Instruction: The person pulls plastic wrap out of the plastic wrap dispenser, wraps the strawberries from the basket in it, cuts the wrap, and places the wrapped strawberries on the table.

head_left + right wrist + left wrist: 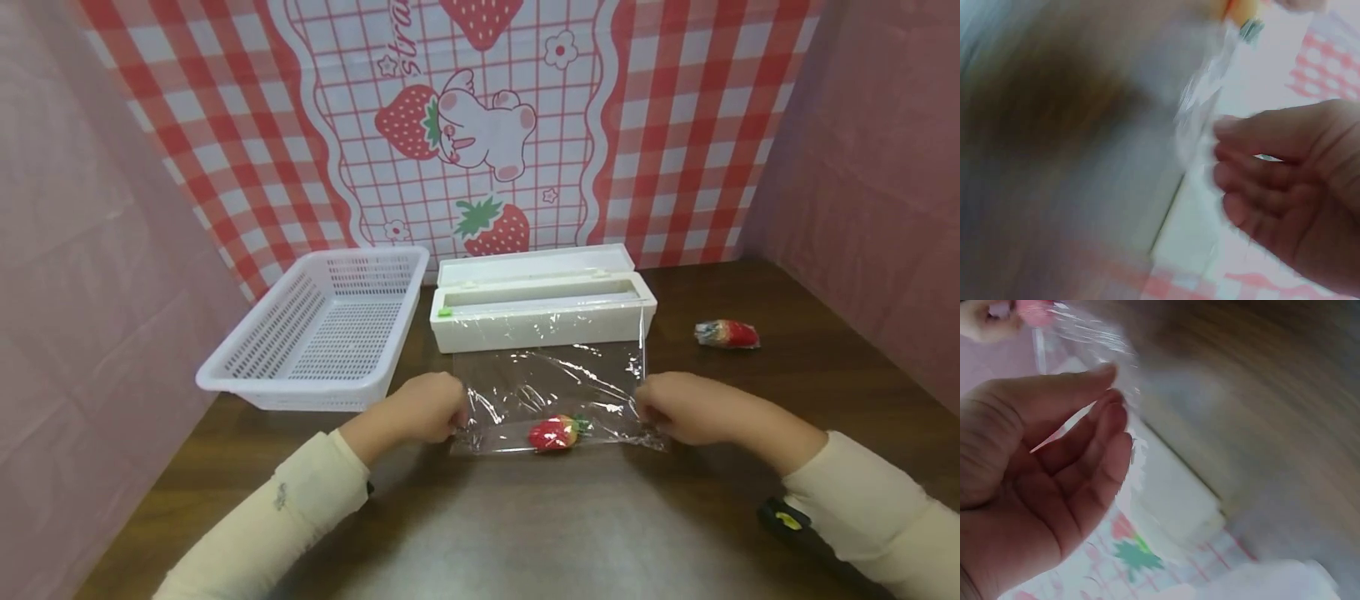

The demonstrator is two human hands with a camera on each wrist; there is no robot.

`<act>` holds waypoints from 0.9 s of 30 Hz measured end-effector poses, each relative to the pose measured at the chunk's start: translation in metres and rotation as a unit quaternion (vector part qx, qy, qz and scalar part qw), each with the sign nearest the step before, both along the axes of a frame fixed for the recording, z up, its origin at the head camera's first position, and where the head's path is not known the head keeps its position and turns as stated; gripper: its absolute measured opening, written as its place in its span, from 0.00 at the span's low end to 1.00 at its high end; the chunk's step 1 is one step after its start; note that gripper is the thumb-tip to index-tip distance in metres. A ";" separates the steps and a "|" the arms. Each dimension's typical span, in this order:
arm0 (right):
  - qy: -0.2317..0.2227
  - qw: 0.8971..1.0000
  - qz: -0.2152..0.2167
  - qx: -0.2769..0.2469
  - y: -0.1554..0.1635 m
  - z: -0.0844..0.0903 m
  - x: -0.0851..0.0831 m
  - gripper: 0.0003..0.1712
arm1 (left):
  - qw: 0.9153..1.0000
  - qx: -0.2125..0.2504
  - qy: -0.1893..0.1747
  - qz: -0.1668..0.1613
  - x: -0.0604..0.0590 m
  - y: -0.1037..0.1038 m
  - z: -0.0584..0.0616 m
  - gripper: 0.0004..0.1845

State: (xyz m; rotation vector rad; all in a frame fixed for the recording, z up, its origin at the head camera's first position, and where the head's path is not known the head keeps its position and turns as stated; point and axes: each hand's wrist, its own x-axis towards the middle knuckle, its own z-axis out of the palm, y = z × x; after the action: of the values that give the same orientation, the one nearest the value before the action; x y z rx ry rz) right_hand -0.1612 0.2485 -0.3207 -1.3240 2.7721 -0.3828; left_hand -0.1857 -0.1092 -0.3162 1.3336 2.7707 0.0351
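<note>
A sheet of clear cling film (510, 375) stretches forward from a white cling film box (540, 325) whose lid stands up at the back. Near the film's front edge is a red and yellow toy strawberry (553, 433) with green leaves; I cannot tell whether film lies under it, over it or both. My left hand (431, 407) pinches the film's left front corner between thumb and fingertips, also seen in the left wrist view. At the opposite corner, my right hand (678, 408) pinches the bunched film edge. The right wrist view is blurred.
A white perforated basket (382, 379) stands left of the box. To the right lies another strawberry (727, 334) wrapped in film. A red checked cloth (660, 150) hangs behind the dark wooden table (480, 533), with pink cloth at both sides.
</note>
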 end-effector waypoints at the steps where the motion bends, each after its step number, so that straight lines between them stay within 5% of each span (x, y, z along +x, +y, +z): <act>1: 0.030 0.999 0.007 -0.015 -0.006 0.002 0.002 0.17 | 1.000 0.016 0.009 -0.007 0.004 0.005 0.002 0.09; 7: 0.118 0.984 0.087 -0.102 -0.047 0.002 0.014 0.16 | 0.991 0.085 0.058 -0.080 0.026 0.044 -0.002 0.03; 17: 0.083 0.994 0.070 -0.023 -0.064 -0.007 0.010 0.21 | 0.994 0.034 0.060 -0.084 0.022 0.070 -0.015 0.15; 21: 0.083 0.994 0.066 -0.024 -0.066 -0.008 0.005 0.19 | 0.992 0.078 0.022 -0.094 0.013 0.072 -0.013 0.12; 27: 0.026 0.996 0.054 -0.068 -0.065 -0.009 -0.008 0.13 | 0.979 0.144 -0.126 -0.075 -0.007 0.069 -0.014 0.08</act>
State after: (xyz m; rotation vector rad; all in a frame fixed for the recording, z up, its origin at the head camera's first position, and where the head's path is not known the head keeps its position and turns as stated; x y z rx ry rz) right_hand -0.1694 0.1837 -0.3295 -1.5266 2.7431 -0.5480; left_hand -0.1929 -0.0406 -0.3300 1.4763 2.5160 0.5740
